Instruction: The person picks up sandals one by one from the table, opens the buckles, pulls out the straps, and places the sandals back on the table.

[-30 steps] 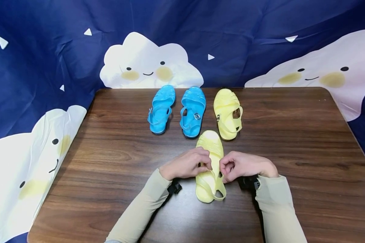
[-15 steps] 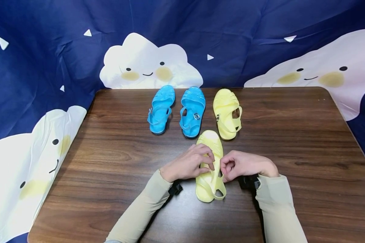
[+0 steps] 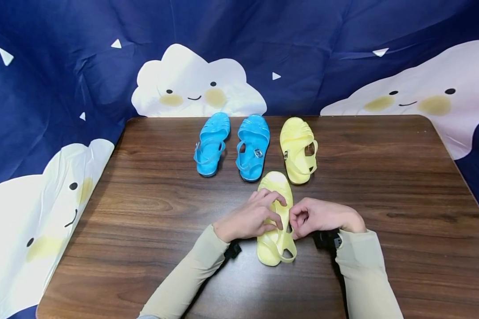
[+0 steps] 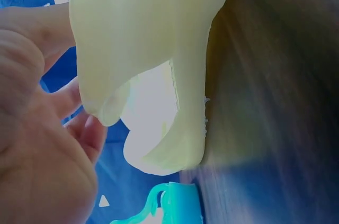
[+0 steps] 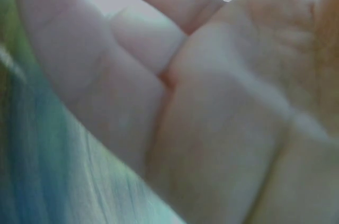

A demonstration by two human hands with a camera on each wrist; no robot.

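Observation:
A pale yellow jelly sandal (image 3: 266, 251) lies on the table in front of me, toe pointing away. My left hand (image 3: 245, 217) is over its left side in the head view, fingers bent and spread apart above the strap, not meeting the thumb. The left wrist view has the sandal's side (image 4: 143, 17) close up, with the left hand (image 4: 42, 128) beside it and fingertips partly behind it. On the sandal's right edge, my right hand (image 3: 317, 218) pinches the strap with curled fingers. The right wrist view is filled by the right hand's palm and curled fingers (image 5: 201, 102); the pinched part is hidden.
Behind stand a second yellow sandal (image 3: 297, 166) with a small buckle and two blue sandals, one left (image 3: 209, 165) and one right (image 3: 252, 170), in a row along the far side. The brown wooden table (image 3: 151, 204) meets a dark blue cloud-print curtain (image 3: 295, 35).
My left hand has loosened from a closed pinch at the strap; its fingers have lifted and spread. My right hand and the sandals have stayed about where they were.

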